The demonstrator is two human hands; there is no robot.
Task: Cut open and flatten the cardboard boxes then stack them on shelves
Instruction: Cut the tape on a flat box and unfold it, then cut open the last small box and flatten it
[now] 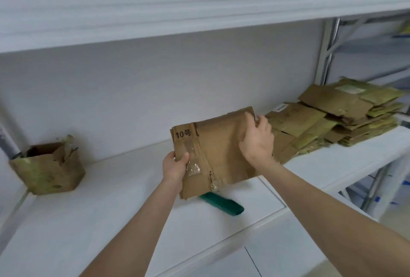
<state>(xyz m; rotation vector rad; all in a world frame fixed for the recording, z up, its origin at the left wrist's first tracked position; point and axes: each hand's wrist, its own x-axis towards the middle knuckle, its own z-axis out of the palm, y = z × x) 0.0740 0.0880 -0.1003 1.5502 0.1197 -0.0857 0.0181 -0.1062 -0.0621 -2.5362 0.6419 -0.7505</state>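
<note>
A flattened brown cardboard box (219, 152) marked "10" with clear tape is held up over the white shelf (124, 216). My left hand (174, 167) grips its lower left edge, thumb on the front face. My right hand (257, 139) holds its upper right corner, fingers curled over the edge. A stack of flattened cardboard boxes (332, 119) lies on the shelf to the right. An open, unflattened box (47, 169) stands at the far left of the shelf.
A green utility knife (221, 204) lies on the shelf just under the held box. Another white shelf (177, 6) runs overhead. Metal uprights (330, 48) stand at the right, with more shelving beyond.
</note>
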